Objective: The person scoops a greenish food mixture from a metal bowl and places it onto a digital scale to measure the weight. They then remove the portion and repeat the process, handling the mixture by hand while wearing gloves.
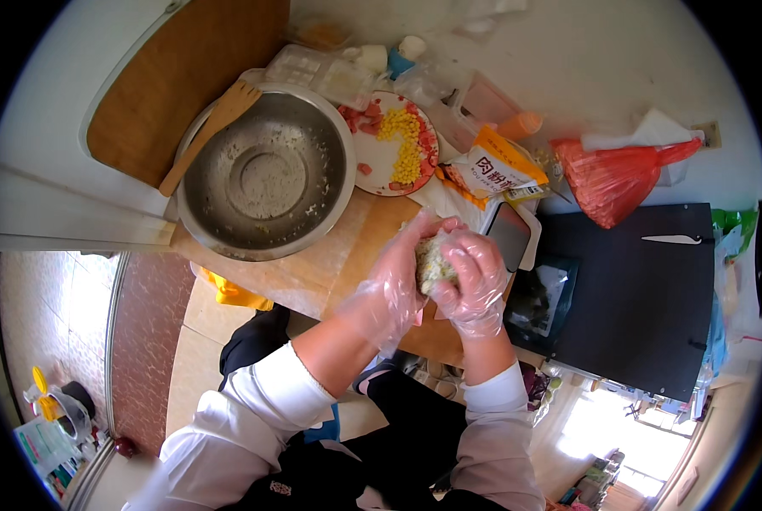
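Note:
Both my hands wear clear plastic disposable gloves. Between my left hand [401,268] and my right hand [473,274] is a rice ball [433,263], pale with green and yellow bits. The left palm presses its left side, and the right fingers curl over its right side. Part of the ball is hidden by the fingers. To the left stands a wide stainless steel bowl [266,169] with grains stuck to its wall. A wooden spatula [212,131] lies across its left rim. Behind my hands sits a patterned plate [369,167] holding corn kernels [406,147] and pink diced meat [368,121].
An orange and white food packet [493,167] lies beside the plate, near a smartphone [509,236]. Clear plastic containers [320,73] stand along the wall. A red plastic bag [611,175] hangs above a black-topped surface [636,300] at right. The wooden table's [311,255] front edge is near my forearms.

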Available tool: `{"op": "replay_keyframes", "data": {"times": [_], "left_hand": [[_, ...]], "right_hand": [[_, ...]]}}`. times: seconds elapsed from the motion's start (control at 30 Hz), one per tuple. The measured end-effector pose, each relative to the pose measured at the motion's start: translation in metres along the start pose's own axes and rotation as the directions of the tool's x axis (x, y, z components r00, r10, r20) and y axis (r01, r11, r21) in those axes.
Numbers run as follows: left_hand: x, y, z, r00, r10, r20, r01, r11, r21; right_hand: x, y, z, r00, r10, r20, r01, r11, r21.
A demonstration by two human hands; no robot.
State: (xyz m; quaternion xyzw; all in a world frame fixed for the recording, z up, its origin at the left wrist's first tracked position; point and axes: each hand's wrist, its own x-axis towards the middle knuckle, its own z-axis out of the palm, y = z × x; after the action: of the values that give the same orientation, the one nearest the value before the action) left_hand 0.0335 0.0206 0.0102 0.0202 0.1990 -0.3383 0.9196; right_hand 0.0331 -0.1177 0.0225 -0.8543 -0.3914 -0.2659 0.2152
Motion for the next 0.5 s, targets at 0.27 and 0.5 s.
{"op": "replay_keyframes", "data": {"times": [0.27, 0.5], "left_hand": [[-0.005, -0.002, 0.004, 0.976, 0.134, -0.172, -0.132, 0.991, 0.023], [-0.014, 0.003, 0.014, 0.974, 0.037, -0.223, 0.015, 0.974, 0.227]], "right_hand": [[0.006, -0.014, 0.008, 0.999, -0.03, 0.012, 0.03, 0.999, 0.026], [0.009, -0.008, 0.003, 0.997, -0.06, 0.04, 0.063, 0.993, -0.097]]}}
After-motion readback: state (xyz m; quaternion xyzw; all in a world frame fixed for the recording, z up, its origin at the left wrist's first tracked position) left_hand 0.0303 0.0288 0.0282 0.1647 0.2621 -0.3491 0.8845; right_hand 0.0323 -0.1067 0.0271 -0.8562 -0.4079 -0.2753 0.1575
